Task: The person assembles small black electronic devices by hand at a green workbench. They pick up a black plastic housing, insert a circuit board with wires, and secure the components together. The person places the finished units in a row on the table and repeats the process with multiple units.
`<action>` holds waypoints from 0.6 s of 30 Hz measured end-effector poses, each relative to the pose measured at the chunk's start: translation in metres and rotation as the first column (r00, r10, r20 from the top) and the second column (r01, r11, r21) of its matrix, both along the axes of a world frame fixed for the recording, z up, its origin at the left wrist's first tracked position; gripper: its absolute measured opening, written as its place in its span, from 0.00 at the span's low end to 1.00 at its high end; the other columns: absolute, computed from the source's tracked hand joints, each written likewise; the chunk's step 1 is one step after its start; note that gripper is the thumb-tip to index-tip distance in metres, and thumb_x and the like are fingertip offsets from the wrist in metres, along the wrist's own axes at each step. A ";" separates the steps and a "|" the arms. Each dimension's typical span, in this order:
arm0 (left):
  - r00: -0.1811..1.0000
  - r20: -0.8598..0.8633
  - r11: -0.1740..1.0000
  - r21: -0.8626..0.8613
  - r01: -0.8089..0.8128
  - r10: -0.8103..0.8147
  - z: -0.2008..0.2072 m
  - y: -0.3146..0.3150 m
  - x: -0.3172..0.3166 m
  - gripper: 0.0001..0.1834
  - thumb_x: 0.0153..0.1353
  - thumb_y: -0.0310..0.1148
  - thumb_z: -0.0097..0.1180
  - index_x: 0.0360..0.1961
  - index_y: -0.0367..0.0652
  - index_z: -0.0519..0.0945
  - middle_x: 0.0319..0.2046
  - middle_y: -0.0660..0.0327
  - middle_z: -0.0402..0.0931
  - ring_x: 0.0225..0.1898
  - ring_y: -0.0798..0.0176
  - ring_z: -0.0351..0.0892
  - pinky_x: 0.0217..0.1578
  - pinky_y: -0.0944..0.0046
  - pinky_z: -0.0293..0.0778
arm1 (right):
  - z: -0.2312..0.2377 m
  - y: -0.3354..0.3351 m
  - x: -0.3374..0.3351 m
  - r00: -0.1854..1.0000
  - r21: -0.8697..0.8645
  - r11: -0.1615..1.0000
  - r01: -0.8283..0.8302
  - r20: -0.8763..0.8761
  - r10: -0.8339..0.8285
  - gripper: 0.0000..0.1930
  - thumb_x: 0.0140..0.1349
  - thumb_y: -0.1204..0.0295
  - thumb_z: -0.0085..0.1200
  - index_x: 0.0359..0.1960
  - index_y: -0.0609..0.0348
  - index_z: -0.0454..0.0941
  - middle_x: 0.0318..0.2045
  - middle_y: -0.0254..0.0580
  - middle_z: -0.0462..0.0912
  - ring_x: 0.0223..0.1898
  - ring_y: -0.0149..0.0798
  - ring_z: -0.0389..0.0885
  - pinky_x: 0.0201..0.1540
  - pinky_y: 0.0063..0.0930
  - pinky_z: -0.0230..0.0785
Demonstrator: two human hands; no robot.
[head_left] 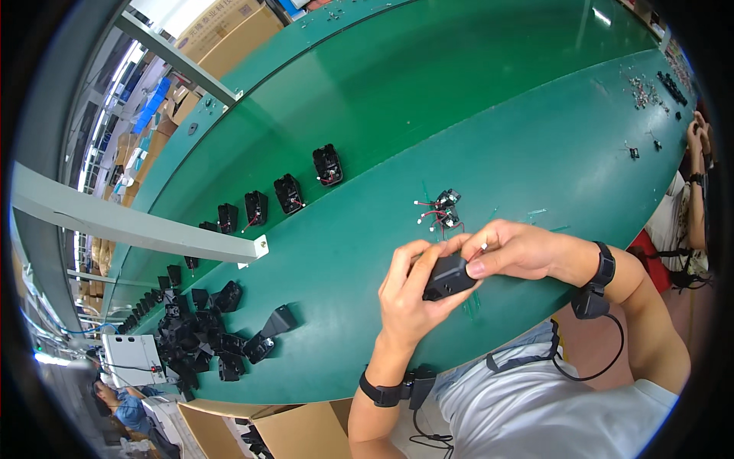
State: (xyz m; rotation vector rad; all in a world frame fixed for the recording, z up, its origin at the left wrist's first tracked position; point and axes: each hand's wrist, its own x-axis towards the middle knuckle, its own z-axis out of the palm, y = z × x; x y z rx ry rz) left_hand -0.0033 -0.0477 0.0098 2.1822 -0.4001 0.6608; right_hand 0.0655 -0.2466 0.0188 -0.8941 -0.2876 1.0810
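Observation:
My left hand (409, 289) is wrapped round a small black plastic housing (449, 278), holding it above the green table near my body. My right hand (516, 251) grips the same housing from the right, its thumb pressed on the edge. A bit of red wire with a pale end (482, 247) sticks up beside the right fingers; whether they pinch it cannot be made out. The inside of the housing is hidden. Just beyond my hands lies a cluster of small black parts with red wires and white connectors (446, 206).
Black housings with wires (327, 164) stand in a row along the green belt (397, 99). Black housings form a pile (202, 329) at left, near a grey metal post (138, 214). Cardboard boxes (302, 432) sit below the table edge. Another person's hands (697, 134) show far right.

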 end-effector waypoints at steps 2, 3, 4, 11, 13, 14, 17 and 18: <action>1.000 0.012 1.000 -0.011 0.007 -0.007 -0.001 -0.001 0.000 0.33 0.34 0.35 0.84 0.44 0.35 0.84 0.40 0.55 0.78 0.36 0.58 0.82 0.35 0.62 0.82 | -0.003 -0.001 0.001 0.999 0.007 1.000 -0.031 -0.019 0.031 0.10 0.68 0.72 0.60 0.43 0.68 0.83 0.60 0.49 0.75 0.55 0.35 0.78 0.59 0.31 0.72; 1.000 0.017 1.000 -0.020 0.014 -0.014 -0.002 -0.001 0.000 0.33 0.33 0.35 0.84 0.44 0.35 0.84 0.40 0.54 0.78 0.37 0.58 0.82 0.35 0.62 0.82 | -0.004 -0.001 0.001 0.999 0.007 0.999 -0.043 -0.028 0.043 0.10 0.68 0.72 0.60 0.43 0.68 0.83 0.60 0.49 0.75 0.55 0.35 0.78 0.59 0.31 0.73; 1.000 0.018 1.000 -0.021 0.019 -0.018 -0.004 -0.001 0.000 0.33 0.33 0.35 0.84 0.44 0.35 0.84 0.40 0.54 0.78 0.37 0.58 0.82 0.35 0.62 0.82 | -0.004 -0.002 -0.001 0.999 -0.023 0.999 -0.038 -0.013 0.037 0.10 0.68 0.72 0.60 0.43 0.68 0.83 0.60 0.49 0.75 0.55 0.35 0.78 0.58 0.31 0.73; 0.999 0.025 0.999 0.022 0.031 -0.032 -0.001 -0.003 -0.003 0.32 0.33 0.37 0.83 0.43 0.37 0.85 0.40 0.56 0.78 0.38 0.58 0.81 0.36 0.60 0.80 | -0.008 -0.007 0.000 0.988 -0.023 0.992 -0.122 -0.098 0.119 0.10 0.68 0.70 0.60 0.44 0.64 0.83 0.52 0.43 0.81 0.50 0.33 0.82 0.58 0.33 0.76; 0.999 0.048 0.997 0.070 0.015 -0.019 0.004 0.000 0.000 0.31 0.33 0.37 0.82 0.42 0.38 0.85 0.39 0.57 0.78 0.39 0.57 0.80 0.36 0.60 0.79 | -0.011 -0.006 0.002 0.981 0.022 0.990 -0.142 -0.127 0.143 0.10 0.69 0.68 0.59 0.45 0.63 0.83 0.49 0.40 0.83 0.49 0.32 0.82 0.58 0.32 0.76; 0.999 0.042 0.998 0.069 0.012 -0.015 0.004 0.000 0.000 0.30 0.33 0.37 0.82 0.41 0.38 0.85 0.39 0.57 0.78 0.39 0.57 0.80 0.37 0.59 0.78 | -0.011 -0.005 -0.001 0.980 0.044 0.990 -0.138 -0.137 0.142 0.10 0.69 0.68 0.59 0.45 0.62 0.82 0.47 0.38 0.83 0.48 0.32 0.83 0.58 0.32 0.76; 1.000 0.026 0.998 0.057 -0.007 0.005 0.002 0.003 -0.003 0.28 0.34 0.37 0.82 0.38 0.38 0.84 0.37 0.59 0.78 0.38 0.56 0.78 0.37 0.59 0.77 | -0.012 0.004 -0.006 0.986 0.021 0.996 -0.083 -0.141 0.085 0.10 0.70 0.66 0.58 0.43 0.60 0.81 0.43 0.35 0.83 0.47 0.30 0.82 0.58 0.32 0.75; 0.999 0.033 0.999 0.053 -0.011 0.009 0.003 0.003 0.000 0.28 0.34 0.37 0.82 0.38 0.38 0.84 0.36 0.59 0.78 0.38 0.56 0.78 0.37 0.59 0.77 | -0.011 0.006 -0.006 0.990 -0.001 0.998 -0.055 -0.131 0.054 0.10 0.70 0.66 0.58 0.43 0.60 0.80 0.42 0.34 0.83 0.47 0.30 0.82 0.58 0.31 0.75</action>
